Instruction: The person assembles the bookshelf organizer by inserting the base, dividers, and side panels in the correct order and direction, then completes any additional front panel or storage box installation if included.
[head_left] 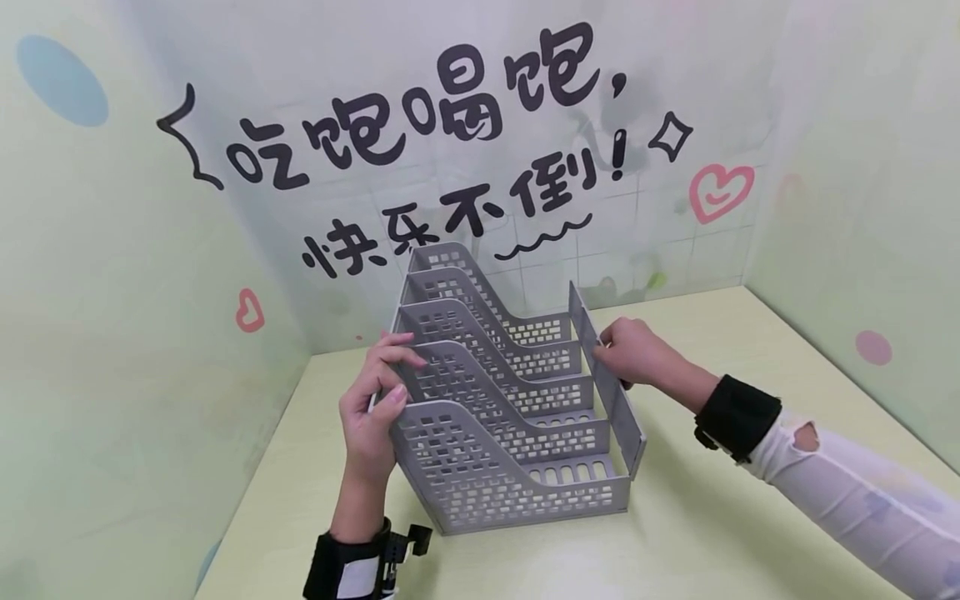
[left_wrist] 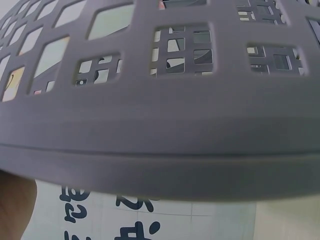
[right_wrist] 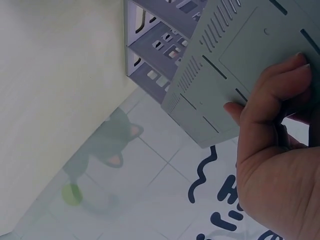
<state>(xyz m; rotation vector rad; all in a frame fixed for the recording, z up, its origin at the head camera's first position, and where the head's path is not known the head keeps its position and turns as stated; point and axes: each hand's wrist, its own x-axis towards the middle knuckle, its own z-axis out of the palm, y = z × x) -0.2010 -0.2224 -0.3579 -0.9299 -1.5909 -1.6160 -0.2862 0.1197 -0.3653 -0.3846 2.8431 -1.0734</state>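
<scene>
A grey plastic file rack (head_left: 510,492) with several perforated dividers stands on the table in the head view. My left hand (head_left: 375,408) grips its tall left side, thumb and fingers bent over the edge. Close up, the left wrist view is mostly filled by the rack's perforated grey plastic (left_wrist: 160,105). At the low right end, my right hand (head_left: 637,354) pinches a long flat grey panel (head_left: 621,404) by its upper edge. The right wrist view shows this slotted panel (right_wrist: 200,107) slanted across the divider ends; whether it is fastened there I cannot tell.
The pale wooden table (head_left: 712,500) extends around the rack. Behind it rises a backdrop (head_left: 465,150) with large black lettering, and patterned side walls (head_left: 120,333) flank the table. Black straps with devices (head_left: 738,417) sit on both wrists.
</scene>
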